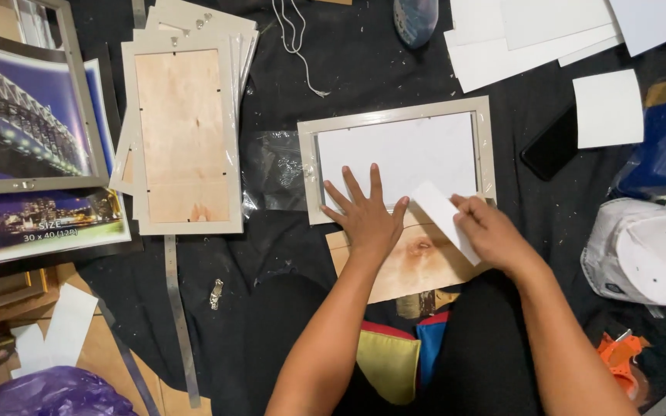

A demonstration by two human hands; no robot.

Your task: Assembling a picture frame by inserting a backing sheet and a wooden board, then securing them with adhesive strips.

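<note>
Left hand flat, released, pinning white sheet in picture frame; right hand grasps white card. Keep it square.

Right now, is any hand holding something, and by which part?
The right hand holds a white card strip by its lower end. The left hand holds nothing; it presses flat on the white sheet in the frame.

We see a pale beige picture frame around white backing paper, a tan knotted plywood board, a white cap and black cloth.
</note>
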